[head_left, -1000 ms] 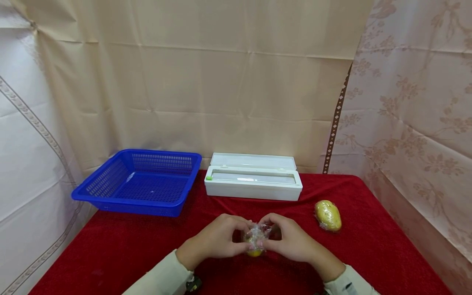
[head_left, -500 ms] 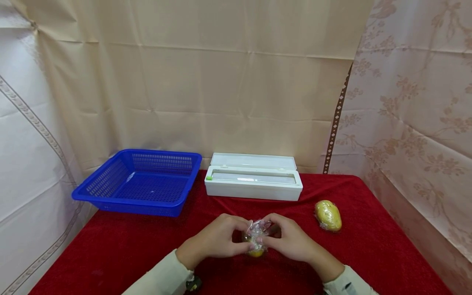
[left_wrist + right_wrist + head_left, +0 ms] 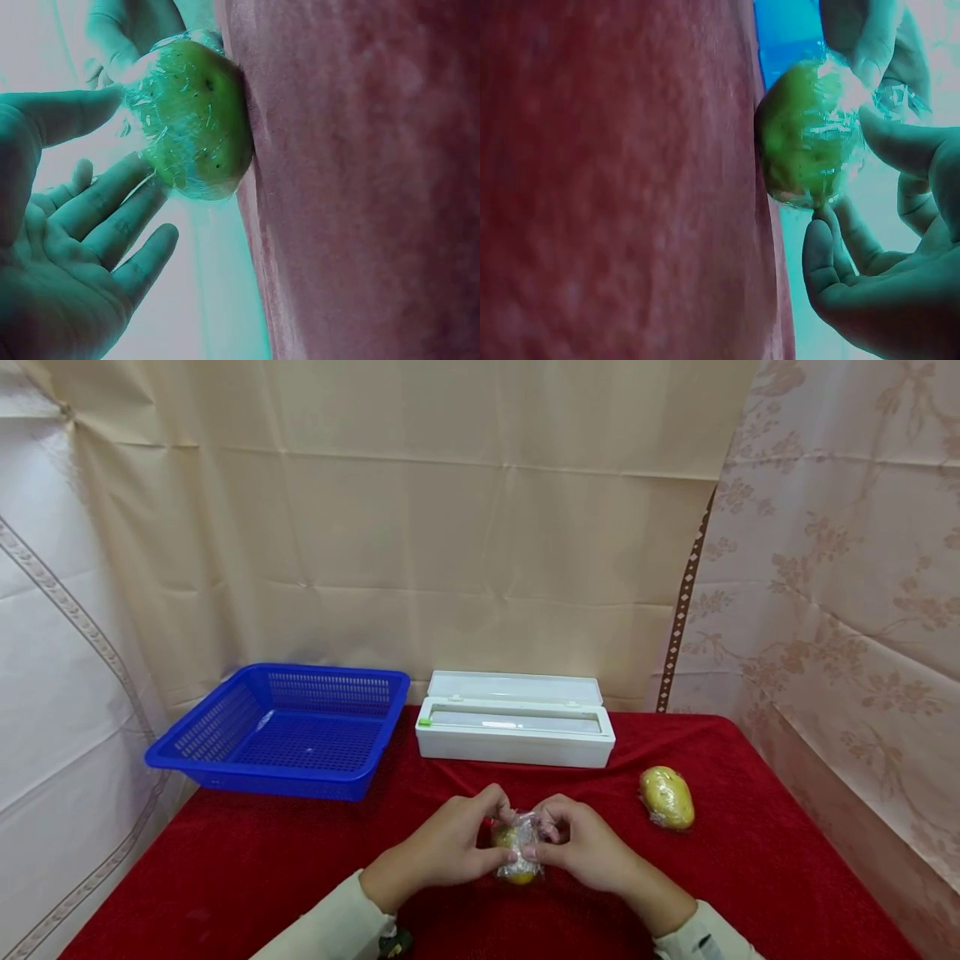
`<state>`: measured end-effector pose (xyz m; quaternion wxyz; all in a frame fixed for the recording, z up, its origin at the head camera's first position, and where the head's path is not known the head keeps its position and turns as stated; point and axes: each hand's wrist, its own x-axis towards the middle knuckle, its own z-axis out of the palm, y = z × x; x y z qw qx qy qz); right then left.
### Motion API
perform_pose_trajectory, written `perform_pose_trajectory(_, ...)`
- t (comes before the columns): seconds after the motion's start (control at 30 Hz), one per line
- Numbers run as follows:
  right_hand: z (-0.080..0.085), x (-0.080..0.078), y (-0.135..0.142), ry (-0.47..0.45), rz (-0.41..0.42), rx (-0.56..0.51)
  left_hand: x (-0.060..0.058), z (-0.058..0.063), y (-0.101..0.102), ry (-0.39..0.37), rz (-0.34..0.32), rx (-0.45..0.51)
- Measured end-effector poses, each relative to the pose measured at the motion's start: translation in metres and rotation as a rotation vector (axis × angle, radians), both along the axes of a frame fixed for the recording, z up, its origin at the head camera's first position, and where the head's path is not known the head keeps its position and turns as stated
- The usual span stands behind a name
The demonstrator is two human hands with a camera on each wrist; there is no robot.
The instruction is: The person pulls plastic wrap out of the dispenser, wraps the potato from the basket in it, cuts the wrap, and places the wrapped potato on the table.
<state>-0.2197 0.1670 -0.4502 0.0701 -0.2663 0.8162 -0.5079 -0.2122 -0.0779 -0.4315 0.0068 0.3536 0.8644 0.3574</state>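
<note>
A potato (image 3: 507, 837) covered in clear cling film (image 3: 154, 124) rests on the red cloth between my two hands. From its left, my left hand (image 3: 453, 842) holds it with thumb and fingertips, the thumb on the film at the top. My right hand (image 3: 592, 850) holds the other side, its thumb pressing the crumpled film close to the left thumb. Both wrist views show the potato touching the cloth, with fingers at its upper part. A second film-wrapped potato (image 3: 667, 798) lies on the cloth to the right of my right hand.
At the back left stands a blue plastic basket (image 3: 277, 781). A white cling film box (image 3: 517, 752) with its lid raised and a green slider sits at the back centre. Red cloth (image 3: 262, 868) covers the table, and curtains (image 3: 480, 527) hang behind and beside it.
My fingers have shifted over the film, which now lies flatter on the potato. The left index finger has lifted and bent, and the right fingers have curled in. Everything else stays put.
</note>
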Motion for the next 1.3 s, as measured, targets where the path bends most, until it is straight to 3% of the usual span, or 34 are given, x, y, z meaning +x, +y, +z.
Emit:
perform_pose_trajectory(0.43,-0.0017,0.0009,-0.0013,-0.134,0.015,-0.100,-0.0033,-0.0004,-0.0009,-0.025,-0.032,0.039)
perform_pose_trajectory(0.57,-0.0017,0.0006,-0.0007,-0.112,0.008,-0.078,-0.0034,0.0001,0.0005,-0.035,-0.028,0.024)
perform_pose_trajectory(0.83,0.0043,0.0019,-0.0002,-0.051,0.001,0.022,-0.0016,-0.0011,-0.0002,0.018,0.001,0.032)
perform_pose_trajectory(1.03,0.0079,0.0054,-0.0003,0.026,0.010,0.062,-0.0034,-0.0020,-0.0007,0.047,0.026,-0.068)
perform_pose_trajectory(1.3,0.0073,0.0048,0.0024,0.102,0.085,0.126,-0.0082,-0.0050,-0.0027,-0.083,0.052,-0.027)
